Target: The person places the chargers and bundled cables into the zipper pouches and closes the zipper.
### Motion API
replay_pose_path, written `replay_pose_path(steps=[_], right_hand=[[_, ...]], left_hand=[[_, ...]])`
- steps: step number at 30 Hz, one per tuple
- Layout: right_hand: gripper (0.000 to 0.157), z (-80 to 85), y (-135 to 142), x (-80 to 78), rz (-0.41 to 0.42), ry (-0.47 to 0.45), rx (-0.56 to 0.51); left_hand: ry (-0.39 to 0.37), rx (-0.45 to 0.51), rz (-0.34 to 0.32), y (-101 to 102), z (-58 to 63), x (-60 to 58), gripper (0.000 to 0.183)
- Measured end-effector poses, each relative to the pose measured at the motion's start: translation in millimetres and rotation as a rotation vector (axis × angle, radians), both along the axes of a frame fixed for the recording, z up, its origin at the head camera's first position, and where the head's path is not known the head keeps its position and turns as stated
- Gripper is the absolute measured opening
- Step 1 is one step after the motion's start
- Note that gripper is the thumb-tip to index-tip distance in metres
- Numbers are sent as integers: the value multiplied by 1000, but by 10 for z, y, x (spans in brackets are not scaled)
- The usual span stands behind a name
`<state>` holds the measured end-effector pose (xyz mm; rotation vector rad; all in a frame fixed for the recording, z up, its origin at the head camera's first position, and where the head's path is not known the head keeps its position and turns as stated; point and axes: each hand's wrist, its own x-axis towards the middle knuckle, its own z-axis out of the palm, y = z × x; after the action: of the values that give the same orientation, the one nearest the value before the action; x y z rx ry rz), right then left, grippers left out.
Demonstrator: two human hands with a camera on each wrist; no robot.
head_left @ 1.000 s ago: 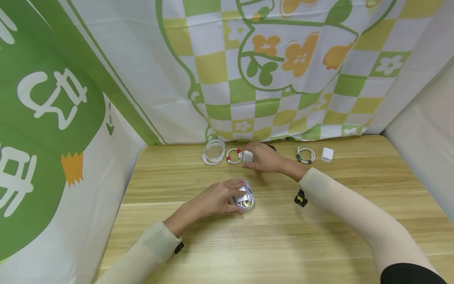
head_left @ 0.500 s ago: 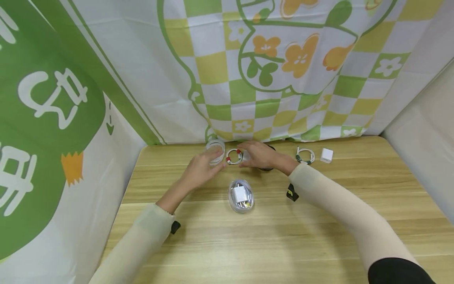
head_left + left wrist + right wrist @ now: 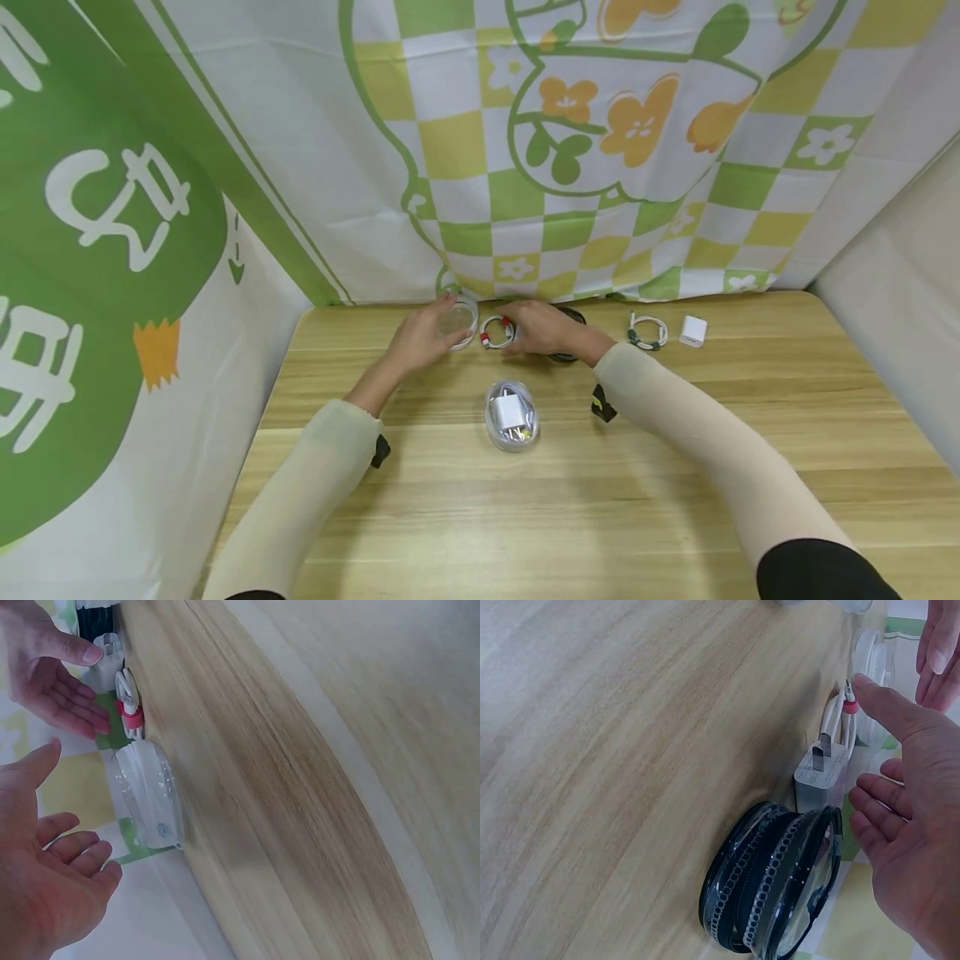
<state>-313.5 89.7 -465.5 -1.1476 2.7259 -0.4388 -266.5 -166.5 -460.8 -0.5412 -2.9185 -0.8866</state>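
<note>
At the table's back edge my left hand (image 3: 422,335) is beside a clear round case with a white rim (image 3: 470,313). In the left wrist view its fingers are spread and apart from that case (image 3: 150,795). My right hand (image 3: 543,327) hovers over a white plug charger (image 3: 821,769), fingers relaxed and holding nothing. The charger is hidden under it in the head view. Between the hands lies a coiled white cable (image 3: 486,340) with red ties. A black-rimmed clear case (image 3: 769,881) stands beside the charger, partly behind my right hand in the head view.
Nearer me on the wooden table (image 3: 480,525) sits a clear oval case (image 3: 512,417) holding a white charger and cable. Toward the right are a white cable with dark green ties (image 3: 648,331) and another white charger (image 3: 693,331). A patterned cloth (image 3: 517,200) hangs behind.
My left hand has let go of the oval case and moved up and left to the white-rimmed case. My right hand has shifted slightly left, covering the charger.
</note>
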Motion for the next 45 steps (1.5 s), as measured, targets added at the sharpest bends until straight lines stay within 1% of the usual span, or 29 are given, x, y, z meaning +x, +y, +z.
replay_pose_path(steps=[6,10,16,20,26,31,40,45], right_hand=[[88,-45,-25,-38,-15,-29,12],[88,-90,-37,-62,-28,-40,8],[85,-135,-53,-86,-43,-49,-6],[82,-152,-58,-103,-37,-48,-28],[81,-170,-50,-138,-28,-39,-46],[79,-188,-60,-152,-34,-32,-58],[80,-209,-84,-161,-48,-41,-62],[76,-201,-87,-156,-45,-30,-76]], left_hand=[[-50,-24,11,23,-78,-109,81],[-72,-35,24,35,-116,-152,88],[-101,3,41,57,-153,-183,94],[-115,23,37,56,-190,-205,96],[-119,49,26,39,-243,-238,97],[-125,53,36,41,-246,-243,99],[-116,28,60,54,-260,-253,96],[-130,53,62,59,-264,-248,93]])
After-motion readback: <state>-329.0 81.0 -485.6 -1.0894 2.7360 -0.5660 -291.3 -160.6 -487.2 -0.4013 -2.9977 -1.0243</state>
